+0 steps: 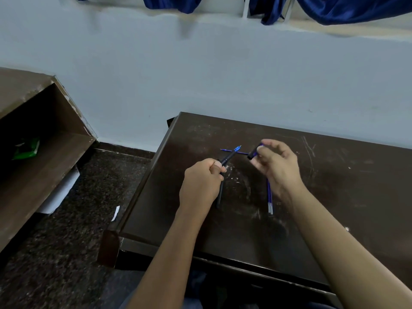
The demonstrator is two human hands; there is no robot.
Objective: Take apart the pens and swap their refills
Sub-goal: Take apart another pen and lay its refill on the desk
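Over desk (pixel 334 175), hands (pixel 200 184) raised, pen-gripping.

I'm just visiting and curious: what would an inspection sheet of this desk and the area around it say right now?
Surface: dark wooden table, scratched and smudged.
Job's things: black pen with a blue tip, held in the left hand; small dark pen part pinched in the right hand; a blue refill lying on the table beyond the hands; loose blue refills under the right hand; a dark pen piece lying below the left hand.
Clutter: nothing seen on the table.
Grippers: both hands raised above the table, each closed on a piece.
Cables: nothing seen.
Surroundings: pale wall, blue curtains, brown shelf with a green packet, speckled floor.
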